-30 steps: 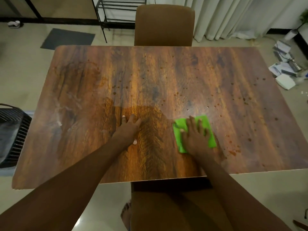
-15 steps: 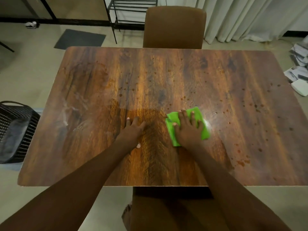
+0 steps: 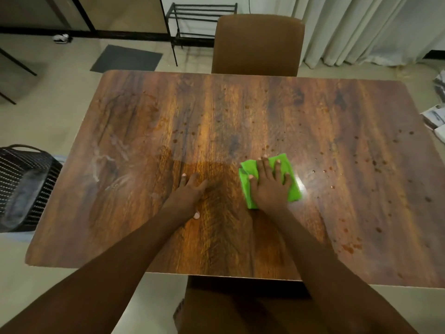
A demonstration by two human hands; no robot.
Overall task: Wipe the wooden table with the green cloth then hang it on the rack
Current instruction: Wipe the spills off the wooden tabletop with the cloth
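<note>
The wooden table (image 3: pixel 240 112) fills the view, with reddish drops and spots over its right half and pale smears on its left. A folded green cloth (image 3: pixel 292 191) lies near the table's middle front. My right hand (image 3: pixel 269 186) presses flat on the cloth, fingers spread over it. My left hand (image 3: pixel 190 191) rests flat on the bare wood just left of the cloth, holding nothing. A black metal rack (image 3: pixel 202 22) stands on the floor beyond the table's far edge.
A brown chair (image 3: pixel 257 44) stands at the far side of the table. A black woven basket (image 3: pixel 24 186) sits on the floor at the left. A grey mat (image 3: pixel 125 59) and white curtains (image 3: pixel 361 30) lie beyond; papers (image 3: pixel 435 116) are at the right.
My right hand has slid the cloth leftward and slightly away from me across the wood, toward my left hand. My left hand has stayed in place. The camera view has shifted.
</note>
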